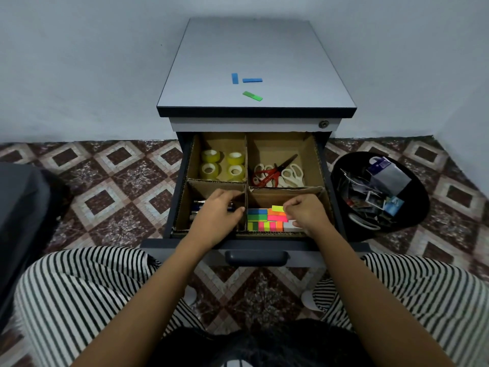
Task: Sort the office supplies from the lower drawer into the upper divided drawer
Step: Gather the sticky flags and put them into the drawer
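While beside divider edge (246, 198), left hand (215, 213)

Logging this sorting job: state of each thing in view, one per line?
Upper drawer: open.
Tape rolls: back left compartment.
Scissors: piled, back right compartment.
Sticky flags: front right compartment.
Pens: front left compartment, under left hand.
Right hand: on sticky flags, grip unclear.
Bin: holds scraps.

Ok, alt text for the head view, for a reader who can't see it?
Both hands reach into the open divided drawer: the left hand over pens in the near-left compartment, the right hand at sticky notes near-right. Tape rolls sit far-left, scissors far-right.
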Available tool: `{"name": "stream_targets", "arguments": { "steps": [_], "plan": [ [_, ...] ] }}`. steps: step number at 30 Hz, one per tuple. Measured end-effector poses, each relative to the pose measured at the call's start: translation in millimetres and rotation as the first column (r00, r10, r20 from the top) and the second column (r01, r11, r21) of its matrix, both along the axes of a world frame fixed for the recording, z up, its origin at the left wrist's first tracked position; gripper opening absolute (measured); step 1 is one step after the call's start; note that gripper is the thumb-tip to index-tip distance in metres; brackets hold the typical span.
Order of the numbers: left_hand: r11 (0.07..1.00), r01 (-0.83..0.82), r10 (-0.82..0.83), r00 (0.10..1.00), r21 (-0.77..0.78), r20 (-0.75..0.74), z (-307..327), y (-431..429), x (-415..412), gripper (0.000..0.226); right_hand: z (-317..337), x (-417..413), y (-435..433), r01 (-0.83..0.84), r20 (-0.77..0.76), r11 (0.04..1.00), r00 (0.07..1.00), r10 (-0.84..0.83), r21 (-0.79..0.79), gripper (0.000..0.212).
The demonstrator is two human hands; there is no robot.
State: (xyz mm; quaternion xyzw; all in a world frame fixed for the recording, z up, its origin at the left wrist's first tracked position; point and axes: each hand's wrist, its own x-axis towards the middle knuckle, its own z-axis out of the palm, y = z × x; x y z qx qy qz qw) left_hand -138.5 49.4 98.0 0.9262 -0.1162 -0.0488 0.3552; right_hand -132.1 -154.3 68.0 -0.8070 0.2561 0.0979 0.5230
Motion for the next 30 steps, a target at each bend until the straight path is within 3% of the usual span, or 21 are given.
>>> {"name": "stream_targets", "arguments": {
  "steps": [17,30],
  "plan": [
    [0.998,0.052,-0.052,0.999,0.023,-0.007,-2.6,-1.0,0.9,0.034,-2.6,1.8,7.5,-0.126,0.021,0.952,0.990,0.137,-0.281,0.012],
    [0.999,0.048,-0.048,0.999,-0.003,-0.010,-3.9,-0.8,1.5,0.032,-3.7,0.7,9.3,-0.155,0.053,0.922,0.981,0.186,-0.355,0.013]
  ]
}}
